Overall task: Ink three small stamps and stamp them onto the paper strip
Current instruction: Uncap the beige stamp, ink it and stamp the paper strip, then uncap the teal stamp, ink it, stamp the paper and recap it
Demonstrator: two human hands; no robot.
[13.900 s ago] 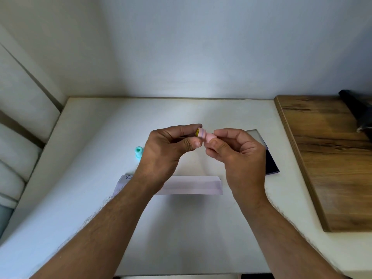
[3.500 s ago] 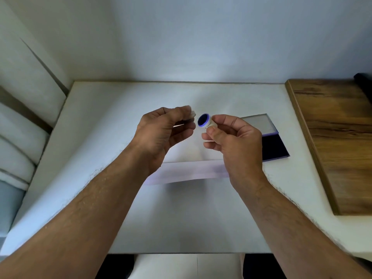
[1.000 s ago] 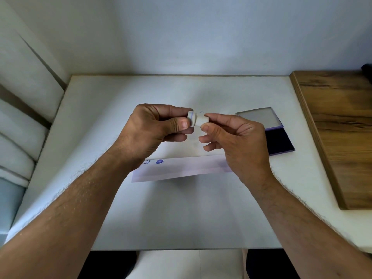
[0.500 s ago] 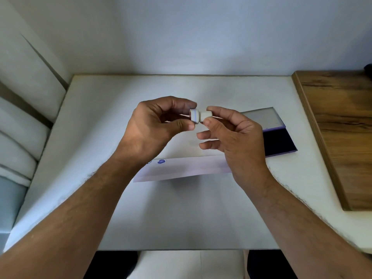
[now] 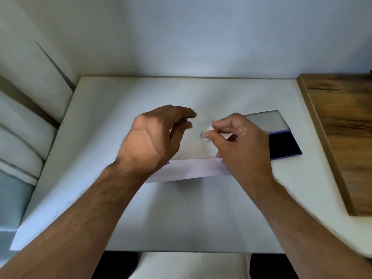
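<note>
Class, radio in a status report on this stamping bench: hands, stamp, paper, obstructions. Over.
Right hand pinching small white stamp above table. Left hand loose, apparently empty. Paper strip flat beneath hands; ink pad open at right. Nothing blocking.

A white table [image 5: 124, 109] is filling the middle of the view, its far edge meeting a plain pale wall [image 5: 201, 37] at twelve o'clock. At three o'clock a wooden board [image 5: 342, 127] with dark grain is lying along the table's right side. At nine o'clock pale padded cushions [image 5: 22, 125] are stacking up, with soft light falling evenly.
</note>
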